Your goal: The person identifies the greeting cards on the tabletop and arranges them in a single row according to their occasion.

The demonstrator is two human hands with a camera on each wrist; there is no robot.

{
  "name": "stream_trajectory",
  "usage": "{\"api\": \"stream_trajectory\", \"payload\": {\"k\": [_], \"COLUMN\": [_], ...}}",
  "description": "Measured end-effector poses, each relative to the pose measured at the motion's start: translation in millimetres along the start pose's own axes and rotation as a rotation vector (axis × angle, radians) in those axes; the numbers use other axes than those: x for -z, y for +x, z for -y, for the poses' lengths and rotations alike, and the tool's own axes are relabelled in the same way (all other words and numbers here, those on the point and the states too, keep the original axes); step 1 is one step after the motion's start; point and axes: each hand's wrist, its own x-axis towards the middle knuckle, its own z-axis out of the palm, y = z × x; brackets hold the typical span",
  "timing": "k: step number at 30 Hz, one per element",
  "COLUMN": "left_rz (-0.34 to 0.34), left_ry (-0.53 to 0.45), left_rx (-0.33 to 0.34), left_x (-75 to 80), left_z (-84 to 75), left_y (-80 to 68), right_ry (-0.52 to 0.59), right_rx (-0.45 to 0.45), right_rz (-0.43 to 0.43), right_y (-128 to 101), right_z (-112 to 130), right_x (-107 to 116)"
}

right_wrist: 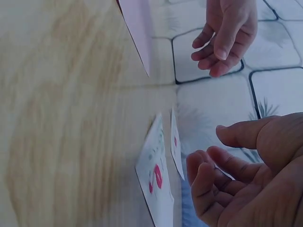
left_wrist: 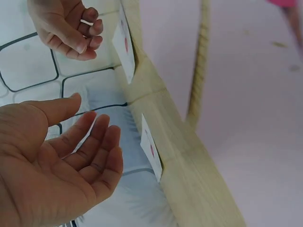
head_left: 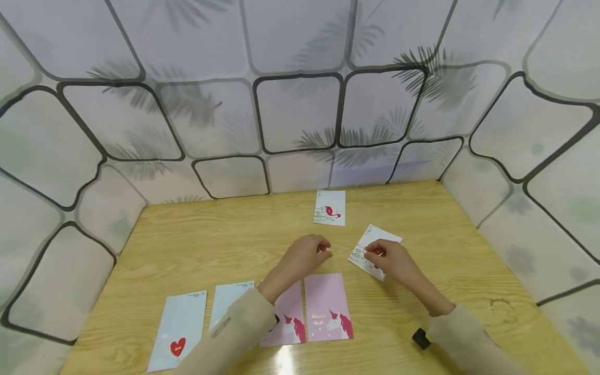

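My left hand hovers above the table behind the pink cards, fingers loosely bent and nothing between them. Over a tilted white flamingo card is my right hand, which covers part of its picture in the head view. In the right wrist view the right hand shows an empty gap between thumb and fingers, and that flamingo card lies on the table beside it. A second flamingo card lies straight near the back wall. Two pink unicorn cards lie side by side in front, the left one partly behind my left forearm.
At the front left lies a light blue card with a red heart; another blue card is partly covered by my left sleeve. Patterned cloth walls enclose the wooden table at the back and sides.
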Motion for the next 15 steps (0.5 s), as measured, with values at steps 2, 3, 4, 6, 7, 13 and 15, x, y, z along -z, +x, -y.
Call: {"api": "stream_trajectory", "payload": {"k": [2, 3, 4, 6, 7, 13, 15], "left_rz": [0.001, 0.0, 0.001, 0.005, 0.005, -0.008, -0.008], "left_ry": [0.003, 0.007, 0.013, 0.028, 0.035, 0.119, 0.159], "left_rx": [-0.018, -0.029, -0.04, -0.055, -0.062, -0.056, -0.05], "left_x": [-1.9, -3.3, -4.9, -9.0, -11.5, -32.3, -40.4], "left_z": [-4.9, -6.9, -9.6, -15.1, -18.2, -36.6, -40.9], "left_y": [8.2, 13.0, 17.9, 28.2, 33.5, 69.2, 81.8], "right_ry": [-0.023, -0.042, -0.057, -0.09, -0.105, -0.208, -0.239], "right_rx": [-0.008, -0.012, -0.013, -0.015, -0.019, -0.077, -0.113], "right_rz": [-0.01, -0.018, -0.024, -0.032, -0.031, 0.014, 0.041], "right_y": [2, 3, 4, 6, 7, 13, 16], "right_z": [-2, -3, -4, -7, -8, -18, -21], "right_x": [8, 11, 15, 22, 26, 46, 50]}}
